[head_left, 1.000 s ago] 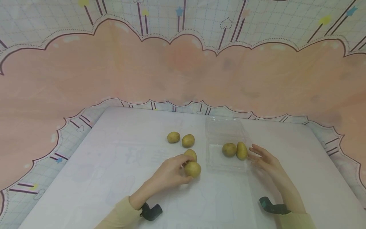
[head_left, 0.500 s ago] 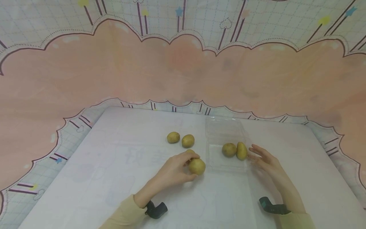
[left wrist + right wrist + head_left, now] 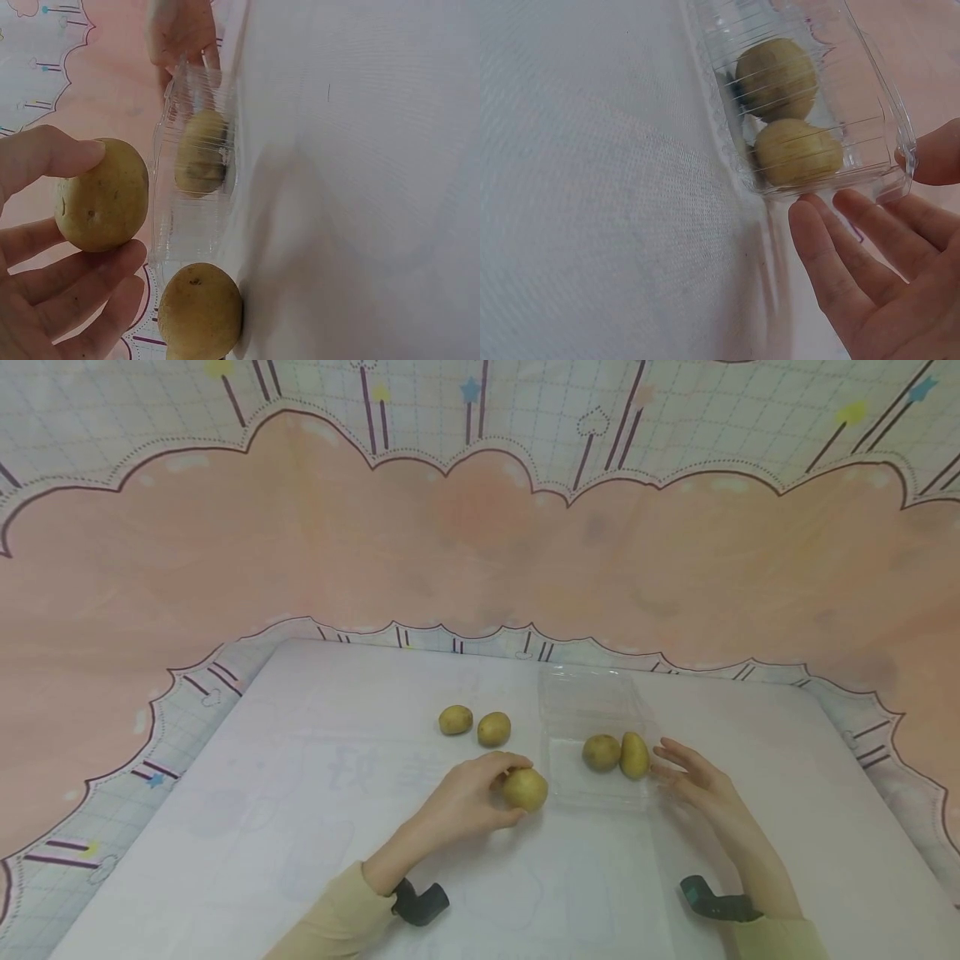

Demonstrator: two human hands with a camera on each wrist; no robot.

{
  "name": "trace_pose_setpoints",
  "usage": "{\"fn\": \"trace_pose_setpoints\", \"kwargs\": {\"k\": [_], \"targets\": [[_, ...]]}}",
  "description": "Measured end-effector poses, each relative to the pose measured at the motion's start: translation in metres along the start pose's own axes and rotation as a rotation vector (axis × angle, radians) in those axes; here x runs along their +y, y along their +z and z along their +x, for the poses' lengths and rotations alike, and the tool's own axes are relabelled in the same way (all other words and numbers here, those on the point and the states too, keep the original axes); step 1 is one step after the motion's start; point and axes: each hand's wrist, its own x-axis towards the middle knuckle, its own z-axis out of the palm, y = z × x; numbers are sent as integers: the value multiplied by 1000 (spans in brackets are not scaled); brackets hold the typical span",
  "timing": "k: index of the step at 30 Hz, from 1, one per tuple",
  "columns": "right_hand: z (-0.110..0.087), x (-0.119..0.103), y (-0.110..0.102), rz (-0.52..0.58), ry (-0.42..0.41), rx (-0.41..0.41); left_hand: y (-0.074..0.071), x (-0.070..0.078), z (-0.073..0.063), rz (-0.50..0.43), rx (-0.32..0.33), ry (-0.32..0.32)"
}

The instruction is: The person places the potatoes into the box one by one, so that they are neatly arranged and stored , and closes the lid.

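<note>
My left hand (image 3: pixel 465 797) grips a round yellow-brown potato (image 3: pixel 525 789) between thumb and fingers, just left of a clear plastic clamshell box (image 3: pixel 588 695). In the left wrist view this held potato (image 3: pixel 109 199) is clear of the table. Inside the box lie a rounder potato (image 3: pixel 601 752) and an oblong potato (image 3: pixel 635 756), side by side. My right hand (image 3: pixel 701 793) is at the box's right side, fingers extended; in the right wrist view its thumb (image 3: pixel 934 156) is at the rim and its fingertips are by the wall.
Two loose potatoes, a left one (image 3: pixel 455 720) and a right one (image 3: pixel 494 729), lie on the white table (image 3: pixel 337 693) beyond my left hand. Another potato (image 3: pixel 200 311) sits on the surface in the left wrist view. A patterned curtain (image 3: pixel 465 552) hangs behind.
My left hand has moved right and slightly away from me, carrying the potato toward the box. A potato seen behind it earlier is now hidden in the head view. The right hand stays put.
</note>
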Motion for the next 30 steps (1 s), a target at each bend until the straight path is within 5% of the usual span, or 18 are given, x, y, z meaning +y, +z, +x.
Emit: {"fn": "trace_pose_setpoints", "kwargs": {"k": [30], "targets": [[0,-2,0,-26,4,-6,5,15,41,-63,54,31]]}}
